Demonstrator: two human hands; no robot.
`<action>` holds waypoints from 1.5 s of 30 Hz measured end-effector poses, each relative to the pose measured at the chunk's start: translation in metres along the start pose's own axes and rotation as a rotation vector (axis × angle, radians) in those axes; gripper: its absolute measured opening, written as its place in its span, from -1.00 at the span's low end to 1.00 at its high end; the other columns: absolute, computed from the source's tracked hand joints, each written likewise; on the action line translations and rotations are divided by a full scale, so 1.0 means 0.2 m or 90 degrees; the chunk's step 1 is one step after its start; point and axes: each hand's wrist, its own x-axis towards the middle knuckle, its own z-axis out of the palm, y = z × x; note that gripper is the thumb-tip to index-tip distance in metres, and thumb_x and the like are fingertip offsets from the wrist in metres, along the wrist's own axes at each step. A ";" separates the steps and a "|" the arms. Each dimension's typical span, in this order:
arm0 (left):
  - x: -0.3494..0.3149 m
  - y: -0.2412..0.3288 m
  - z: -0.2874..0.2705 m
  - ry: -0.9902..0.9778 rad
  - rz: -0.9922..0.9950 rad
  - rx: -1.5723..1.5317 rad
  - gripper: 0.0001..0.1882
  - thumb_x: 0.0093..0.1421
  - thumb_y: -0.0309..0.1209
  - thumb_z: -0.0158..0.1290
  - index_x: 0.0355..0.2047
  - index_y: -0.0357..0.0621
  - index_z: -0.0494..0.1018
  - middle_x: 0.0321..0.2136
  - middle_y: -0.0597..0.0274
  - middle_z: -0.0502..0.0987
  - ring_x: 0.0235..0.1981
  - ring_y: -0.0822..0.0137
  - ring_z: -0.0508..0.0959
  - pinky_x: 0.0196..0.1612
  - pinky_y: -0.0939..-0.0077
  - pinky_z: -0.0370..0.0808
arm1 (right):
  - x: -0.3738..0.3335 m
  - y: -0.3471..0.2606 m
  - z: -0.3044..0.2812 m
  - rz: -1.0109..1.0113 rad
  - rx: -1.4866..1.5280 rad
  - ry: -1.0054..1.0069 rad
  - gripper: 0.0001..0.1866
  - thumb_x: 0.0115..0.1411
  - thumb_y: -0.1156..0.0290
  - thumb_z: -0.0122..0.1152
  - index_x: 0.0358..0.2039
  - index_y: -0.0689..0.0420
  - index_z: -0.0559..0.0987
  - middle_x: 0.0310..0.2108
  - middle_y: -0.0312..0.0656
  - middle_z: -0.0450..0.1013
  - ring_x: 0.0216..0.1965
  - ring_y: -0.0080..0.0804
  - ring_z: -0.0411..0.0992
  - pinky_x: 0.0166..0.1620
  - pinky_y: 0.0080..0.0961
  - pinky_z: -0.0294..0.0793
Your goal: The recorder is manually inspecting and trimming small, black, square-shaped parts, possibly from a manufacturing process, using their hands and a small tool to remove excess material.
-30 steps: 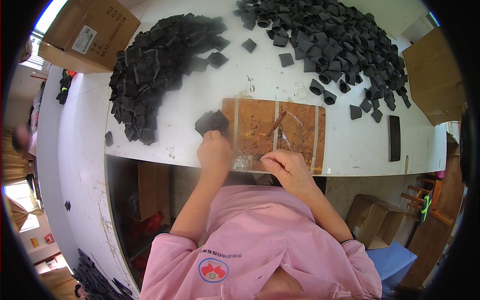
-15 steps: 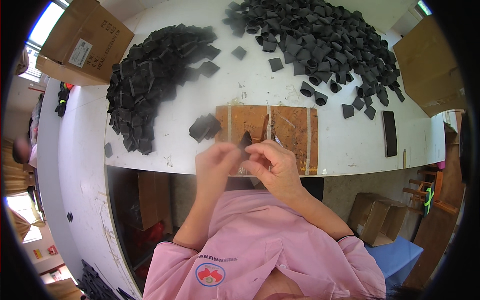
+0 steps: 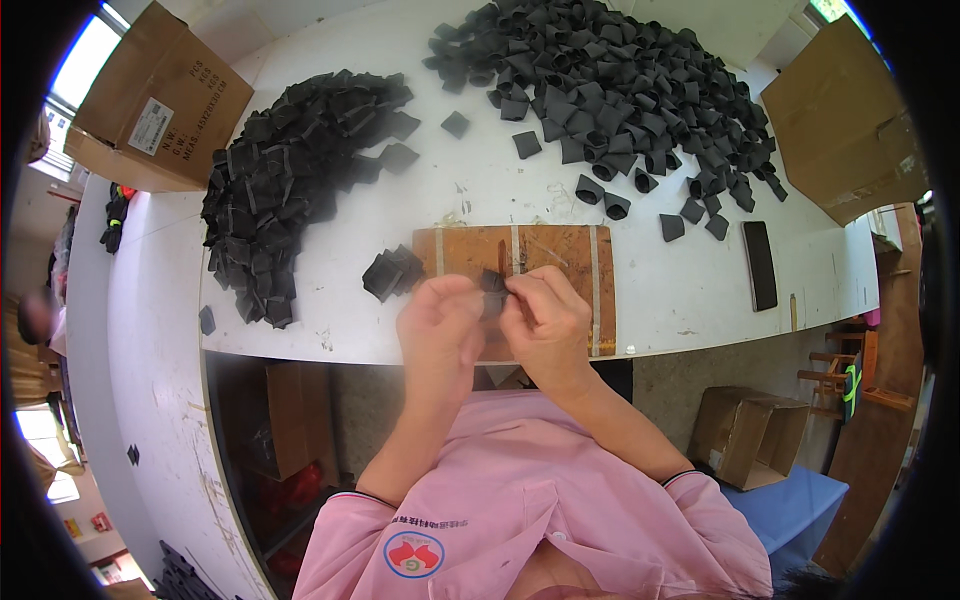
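Note:
Between my hands is a small black fabric piece (image 3: 492, 291), held over a scarred brown wooden board (image 3: 565, 262). My right hand (image 3: 546, 322) pinches its right edge between thumb and fingers. My left hand (image 3: 440, 325), a little blurred, is closed at its left edge, fingers curled in. A thin dark upright tool (image 3: 502, 256) shows on the board just beyond the piece; its kind is unclear. Left of the board, close to my left hand, lies a small stack of black pieces (image 3: 390, 273).
A big heap of flat black pieces (image 3: 265, 190) lies at the left. Short, open black tubes (image 3: 620, 95) form another heap at the far right. Cardboard boxes (image 3: 150, 100) flank the white table (image 3: 350, 215). A dark phone-like slab (image 3: 760, 266) rests at the right.
The black piece has turned from a narrow, pointed view to a broader one between my fingers. My right hand has rotated slightly. The whole view has shifted a little.

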 end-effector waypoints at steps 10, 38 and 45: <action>-0.01 -0.07 0.02 0.028 0.597 0.467 -0.79 -0.03 -0.72 -0.08 -0.32 -0.37 0.33 -0.52 0.21 0.47 -0.71 0.63 0.32 -0.68 0.82 0.27 | 0.02 0.05 -0.07 0.544 1.115 -0.355 -0.88 0.11 0.40 0.05 -0.47 0.18 0.41 -0.62 -0.47 0.20 -0.59 -0.77 0.08 -0.54 -0.78 0.12; 0.14 0.15 0.08 -0.231 -0.071 -0.200 -0.72 0.08 -0.56 -0.07 -0.16 -0.36 0.30 -0.53 0.26 0.41 -0.72 0.60 0.24 -0.67 0.78 0.20 | 0.28 0.04 -0.11 0.329 0.608 -0.350 -0.77 0.20 0.31 -0.03 -0.53 0.17 0.36 -0.65 -0.49 0.16 -0.62 -0.76 0.07 -0.58 -0.79 0.06; 0.15 0.18 0.12 -0.214 0.559 0.348 -0.78 -0.02 -0.61 -0.02 -0.29 -0.28 0.40 -0.43 0.16 0.47 -0.45 0.40 0.44 -0.37 0.65 0.36 | 0.26 -0.03 -0.14 0.029 0.287 -0.085 -0.80 0.11 0.36 0.08 -0.41 0.26 0.42 -0.59 -0.32 0.30 -0.60 -0.57 0.29 -0.53 -0.64 0.28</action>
